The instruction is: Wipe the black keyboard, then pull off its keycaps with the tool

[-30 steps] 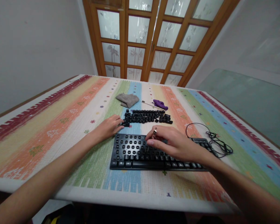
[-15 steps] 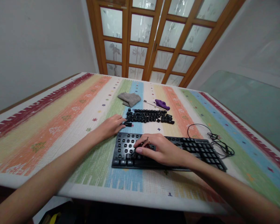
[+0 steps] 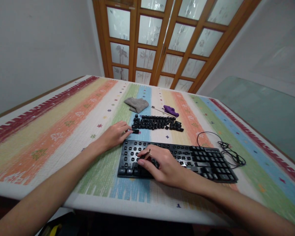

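Note:
My left hand (image 3: 118, 133) rests on the cloth left of the loose keycaps (image 3: 153, 123), its thumb and fingers closed at the left end of a long black keycap (image 3: 135, 131). Over the left half of a black keyboard (image 3: 182, 170), my right hand (image 3: 159, 162) is pinched around a small thin brownish tool (image 3: 149, 153). Most of that tool is hidden by the fingers, so its kind is unclear. Bare key stems show across much of the keyboard's left and middle. Keycaps still sit on its right side and at the bottom left corner.
Behind the loose keycaps lie a grey cloth (image 3: 137, 104), a thin rod (image 3: 162, 111) and a purple cloth (image 3: 170, 110). The keyboard's coiled black cable (image 3: 232, 154) lies to the right. A striped tablecloth (image 3: 64, 144) covers the table.
My right hand has shifted slightly left and nearer to me over the keyboard. My left hand has drawn back a little to the left, still at the long keycap.

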Tool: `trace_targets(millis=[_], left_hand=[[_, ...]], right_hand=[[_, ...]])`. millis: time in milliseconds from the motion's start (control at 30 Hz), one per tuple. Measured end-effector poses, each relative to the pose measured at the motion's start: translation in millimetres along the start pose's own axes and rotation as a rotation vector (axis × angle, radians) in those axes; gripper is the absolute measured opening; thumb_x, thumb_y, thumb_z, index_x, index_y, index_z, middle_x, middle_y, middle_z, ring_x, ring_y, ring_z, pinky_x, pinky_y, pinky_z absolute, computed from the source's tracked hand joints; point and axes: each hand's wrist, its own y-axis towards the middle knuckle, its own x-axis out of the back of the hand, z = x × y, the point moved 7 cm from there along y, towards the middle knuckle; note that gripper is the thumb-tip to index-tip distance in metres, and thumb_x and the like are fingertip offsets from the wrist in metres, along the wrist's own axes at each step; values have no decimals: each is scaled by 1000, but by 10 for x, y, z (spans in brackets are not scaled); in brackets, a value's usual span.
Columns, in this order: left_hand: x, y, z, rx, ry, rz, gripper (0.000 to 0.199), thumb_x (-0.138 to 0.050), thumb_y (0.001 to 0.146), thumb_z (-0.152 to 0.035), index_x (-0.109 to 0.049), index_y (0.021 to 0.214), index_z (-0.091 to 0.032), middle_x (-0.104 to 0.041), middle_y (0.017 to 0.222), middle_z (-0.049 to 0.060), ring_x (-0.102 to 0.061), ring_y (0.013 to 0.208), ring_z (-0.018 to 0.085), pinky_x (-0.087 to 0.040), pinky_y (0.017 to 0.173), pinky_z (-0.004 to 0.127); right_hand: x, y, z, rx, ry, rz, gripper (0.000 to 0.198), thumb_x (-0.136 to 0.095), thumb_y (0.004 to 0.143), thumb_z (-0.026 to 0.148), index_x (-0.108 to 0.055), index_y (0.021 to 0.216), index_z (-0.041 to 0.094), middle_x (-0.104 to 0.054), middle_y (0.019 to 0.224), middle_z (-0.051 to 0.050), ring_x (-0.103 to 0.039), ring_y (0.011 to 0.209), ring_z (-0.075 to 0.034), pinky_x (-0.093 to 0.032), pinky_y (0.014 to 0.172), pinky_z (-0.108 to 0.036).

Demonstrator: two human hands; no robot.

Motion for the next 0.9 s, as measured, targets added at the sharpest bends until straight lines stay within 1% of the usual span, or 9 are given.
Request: trace_targets(millis=[100, 167, 333, 400, 500, 633, 667, 733, 900], left_hand=[[-9, -11, -5, -3, -7, 6, 24, -46, 100, -28, -66, 98, -15, -65, 92, 9, -61, 91, 22, -51, 86, 38], [-4, -19, 2, 2, -10, 0, 25, -45, 100, -28, -66, 97, -15, -65, 91, 9, -61, 89, 22, -51, 85, 38], [0, -39, 3, 17, -26, -14, 25, -44, 101, -27, -66, 97, -15, -66, 91, 8, -61, 89, 21, -51, 85, 38], [-13, -44, -3, 18, -25, -9, 25, -44, 101, -27, -66, 98, -14, -66, 92, 9, -61, 89, 21, -51, 85, 38], [-26, -49, -10, 14, -26, 1, 25, -45, 100, -26, -66, 99, -14, -66, 91, 9, -62, 88, 21, -51, 84, 37], [-2, -46, -27, 8, -44, 9, 25, -45, 100, -26, -66, 98, -14, -66, 90, 8, -62, 87, 20, -51, 83, 36], [7, -43, -38, 6, -54, 9, 24, -45, 100, -26, -66, 97, -14, -66, 89, 8, -62, 86, 20, -51, 83, 36], [24, -35, -61, 10, -88, 5, 24, -46, 100, -26, -67, 96, -15, -67, 89, 8, -62, 86, 20, -50, 82, 36], [77, -14, -100, 68, -234, -32, 22, -48, 99, -26, -67, 100, -15, -69, 91, 7, -63, 84, 18, -50, 79, 34]], right_hand=[[-28, 45, -115, -120, 55, -4, 19, -53, 98, 27, -67, 94, 14, -72, 88, -8, -66, 80, -17, -51, 77, -30], [-53, 54, -126, -133, 52, -8, 20, -51, 99, 27, -66, 93, 15, -71, 87, -7, -65, 80, -17, -50, 77, -30], [-254, -8, 204, 214, -230, 118, 27, -43, 101, 27, -63, 88, 14, -63, 76, -9, -55, 73, -20, -45, 66, -32], [-302, 2, 252, 271, -279, 165, 28, -42, 100, 25, -62, 86, 14, -61, 75, -10, -53, 72, -20, -43, 65, -32], [-221, 151, 43, 63, -140, 141, 28, -43, 100, 29, -61, 85, 14, -62, 78, -9, -55, 73, -19, -45, 69, -32], [-198, 246, -521, -497, 307, 173, 31, -41, 101, 32, -59, 83, 14, -58, 66, -1, -52, 55, -13, -43, 52, -26], [-201, 240, -609, -582, 392, 176, 31, -40, 101, 33, -58, 84, 14, -56, 64, 0, -51, 52, -12, -41, 48, -24], [-147, 253, -688, -606, 444, 144, 31, -42, 101, 36, -59, 87, 14, -55, 64, 1, -50, 51, -10, -39, 46, -22], [143, 313, -633, -388, 254, 35, 30, -47, 100, 38, -63, 90, 14, -59, 73, -1, -55, 66, -12, -42, 60, -25]])
